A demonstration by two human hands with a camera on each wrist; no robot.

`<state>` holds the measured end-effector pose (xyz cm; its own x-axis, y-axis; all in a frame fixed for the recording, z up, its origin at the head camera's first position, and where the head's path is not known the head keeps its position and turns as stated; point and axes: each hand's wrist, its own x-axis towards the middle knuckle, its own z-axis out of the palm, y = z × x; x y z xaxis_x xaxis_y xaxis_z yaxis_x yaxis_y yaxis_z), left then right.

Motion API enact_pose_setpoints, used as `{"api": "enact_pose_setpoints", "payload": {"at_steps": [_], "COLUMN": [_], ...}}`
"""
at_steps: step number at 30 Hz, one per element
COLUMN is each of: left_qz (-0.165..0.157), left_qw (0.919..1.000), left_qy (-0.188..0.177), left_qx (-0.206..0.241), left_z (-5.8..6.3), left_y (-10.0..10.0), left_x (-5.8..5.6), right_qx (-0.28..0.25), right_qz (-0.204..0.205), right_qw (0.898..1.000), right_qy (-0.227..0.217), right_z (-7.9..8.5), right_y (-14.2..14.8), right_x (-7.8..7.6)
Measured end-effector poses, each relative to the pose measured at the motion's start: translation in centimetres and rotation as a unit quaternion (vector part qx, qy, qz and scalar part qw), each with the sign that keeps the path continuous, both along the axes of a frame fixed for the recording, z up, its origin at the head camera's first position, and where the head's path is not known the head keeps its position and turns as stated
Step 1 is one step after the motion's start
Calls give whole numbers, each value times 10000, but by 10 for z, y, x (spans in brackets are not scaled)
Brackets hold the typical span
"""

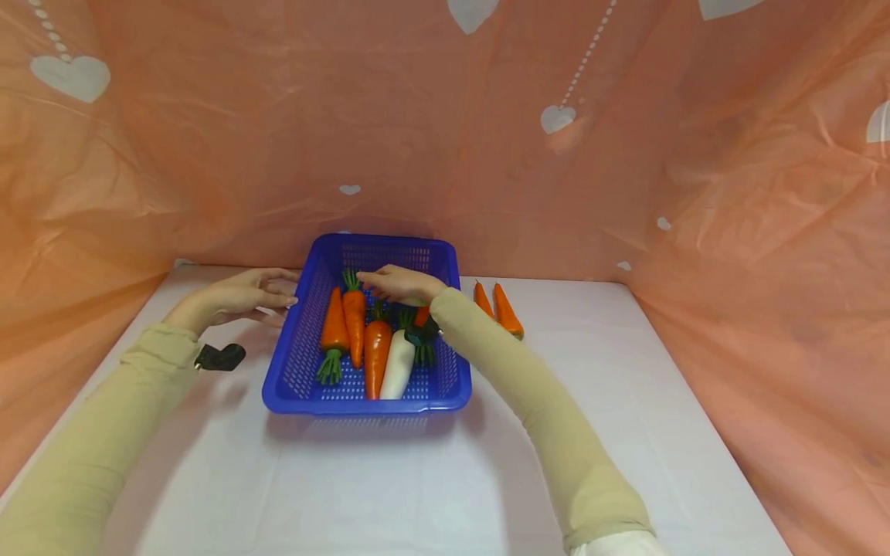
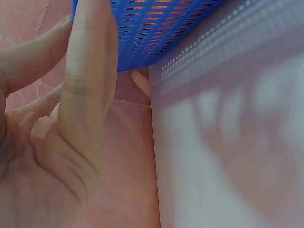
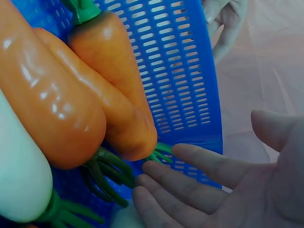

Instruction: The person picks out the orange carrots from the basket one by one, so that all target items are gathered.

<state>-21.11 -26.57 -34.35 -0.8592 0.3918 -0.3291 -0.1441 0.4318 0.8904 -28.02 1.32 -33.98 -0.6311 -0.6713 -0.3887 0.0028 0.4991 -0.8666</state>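
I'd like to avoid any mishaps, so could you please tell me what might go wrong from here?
The left hand is at the rim of the blue basket, so a push might slide it. The carrot by the fingertips of the right hand lies close beside another, so moving it could disturb both. The right sleeve passes near the two carrots outside and might knock them.

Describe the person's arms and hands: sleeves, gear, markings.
The left hand and right hand wear no gloves. Left sleeve and right sleeve are plain pale yellow-beige, loosely wrinkled, reaching the wrists. The right one ends in a hem, with white cloth beyond. Left wrist device and right wrist device are small and black. No cables or printed markings visible.
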Motion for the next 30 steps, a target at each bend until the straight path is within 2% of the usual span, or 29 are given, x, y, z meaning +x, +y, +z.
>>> {"api": "enact_pose_setpoints", "payload": {"at_steps": [9, 15, 25, 30], "left_qz": [11, 18, 32, 15], "left_qw": [10000, 10000, 9999, 10000], "left_qy": [-33, -15, -64, -21], "left_qx": [58, 36, 94, 58], "left_z": [0, -1, 0, 1], "left_y": [1, 3, 3, 3], "left_x": [1, 0, 0, 2], "right_qx": [277, 522, 1374, 1477], "right_qz": [-106, 29, 405, 439], "right_qw": [9993, 9980, 9882, 9858], "right_qy": [214, 365, 536, 663], "right_z": [-5, -3, 4, 4], "right_y": [-7, -8, -11, -11], "right_x": [-2, 1, 4, 4]}}
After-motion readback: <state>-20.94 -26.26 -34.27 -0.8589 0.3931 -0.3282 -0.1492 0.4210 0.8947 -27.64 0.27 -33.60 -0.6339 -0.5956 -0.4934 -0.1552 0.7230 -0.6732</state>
